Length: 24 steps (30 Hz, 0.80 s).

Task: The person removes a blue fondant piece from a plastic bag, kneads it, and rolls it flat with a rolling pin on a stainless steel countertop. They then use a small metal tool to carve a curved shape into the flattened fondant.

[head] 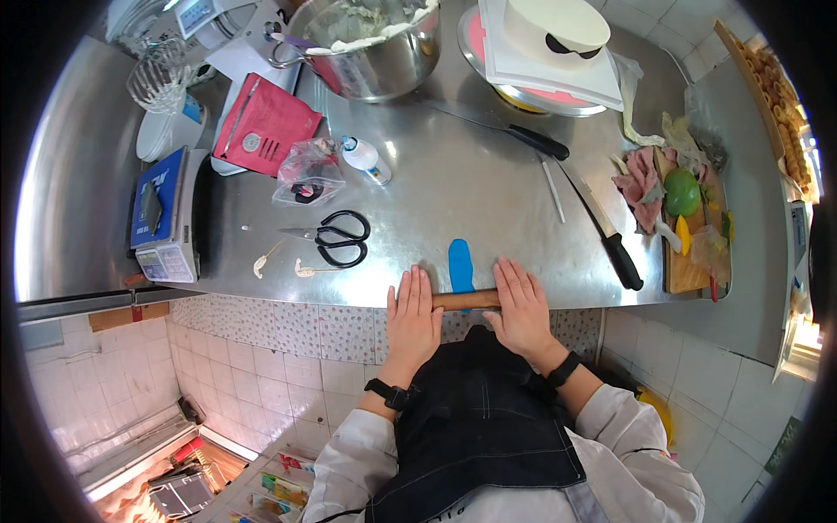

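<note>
A wooden rolling pin (465,301) lies along the front edge of the steel table (418,196), over the lower end of a long flat strip of blue fondant-like paste (461,261). My left hand (413,317) rests flat on the pin's left end, fingers stretched forward. On the right end lies my right hand (523,307), palm down, fingers slightly spread. Both palms cover the pin's ends; neither hand wraps around it. The upper part of the blue strip shows beyond the pin, between my fingertips.
To the left are black-handled scissors (342,239), small white figures on sticks (307,269) and a scale (163,216). A serrated knife (611,242), a spatula (529,138) and a cutting board (683,268) lie right. Behind stand a steel pot (379,65) and a white cake (556,26).
</note>
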Tool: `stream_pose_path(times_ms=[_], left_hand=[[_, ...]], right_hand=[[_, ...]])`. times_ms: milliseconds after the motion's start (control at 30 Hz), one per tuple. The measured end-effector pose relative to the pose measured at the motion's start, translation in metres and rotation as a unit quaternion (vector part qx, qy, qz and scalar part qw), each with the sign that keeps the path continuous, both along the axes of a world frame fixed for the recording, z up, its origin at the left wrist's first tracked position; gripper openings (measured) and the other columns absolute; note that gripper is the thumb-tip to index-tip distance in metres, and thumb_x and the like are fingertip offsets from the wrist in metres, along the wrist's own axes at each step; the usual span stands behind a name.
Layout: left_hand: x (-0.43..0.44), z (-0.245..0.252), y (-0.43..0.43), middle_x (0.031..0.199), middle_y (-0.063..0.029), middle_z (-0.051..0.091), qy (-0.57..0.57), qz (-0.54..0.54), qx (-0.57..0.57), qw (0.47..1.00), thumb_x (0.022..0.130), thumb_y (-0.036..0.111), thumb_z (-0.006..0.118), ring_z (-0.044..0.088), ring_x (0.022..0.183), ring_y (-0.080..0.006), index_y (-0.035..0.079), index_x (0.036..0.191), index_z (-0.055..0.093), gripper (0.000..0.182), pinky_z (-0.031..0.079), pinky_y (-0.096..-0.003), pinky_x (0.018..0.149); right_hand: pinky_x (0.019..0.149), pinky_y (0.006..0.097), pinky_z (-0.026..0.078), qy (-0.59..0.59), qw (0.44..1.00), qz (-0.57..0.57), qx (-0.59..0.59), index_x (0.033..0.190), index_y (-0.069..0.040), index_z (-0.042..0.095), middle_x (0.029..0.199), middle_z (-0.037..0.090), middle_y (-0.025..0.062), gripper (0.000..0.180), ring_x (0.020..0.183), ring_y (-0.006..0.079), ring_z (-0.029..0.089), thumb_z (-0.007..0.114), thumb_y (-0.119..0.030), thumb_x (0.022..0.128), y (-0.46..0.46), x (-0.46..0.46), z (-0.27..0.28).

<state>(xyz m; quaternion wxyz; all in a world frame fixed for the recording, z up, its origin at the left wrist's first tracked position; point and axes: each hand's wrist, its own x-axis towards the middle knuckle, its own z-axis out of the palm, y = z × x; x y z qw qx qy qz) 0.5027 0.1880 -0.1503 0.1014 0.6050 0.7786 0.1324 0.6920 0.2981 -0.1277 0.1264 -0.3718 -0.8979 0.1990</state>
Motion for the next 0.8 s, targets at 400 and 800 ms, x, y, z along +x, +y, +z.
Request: stream_pose_path(times_ms=[400,800], left_hand=[[-0.061,-0.012,0.097,0.152,-0.021,0.03,0.116,0.079,0.055,0.989,0.093,0.026,0.044,0.022,0.144,-0.0324,-0.006,0.144,0.03,0.063,0.012,-0.0528,0.116],[-0.008,-0.003,-0.002,0.149,-0.0204,0.035,-0.043,-0.022,-0.049,0.998,0.093,0.032,0.048,0.03,0.14,-0.0306,-0.004,0.143,0.034,0.064,0.02,-0.0514,0.114]], right_hand=[[0.114,0.0546,0.017,-0.056,0.983,-0.115,0.134,0.147,-0.003,0.03,0.152,0.03,0.0184,0.067,0.143,0.0322,0.024,0.053,-0.033,0.092,0.109,-0.103,-0.028],[0.114,0.0522,0.017,-0.129,0.985,-0.1,0.056,0.144,0.001,0.035,0.15,0.036,0.0182,0.062,0.142,0.0308,0.029,0.051,-0.024,0.09,0.008,-0.038,-0.007]])
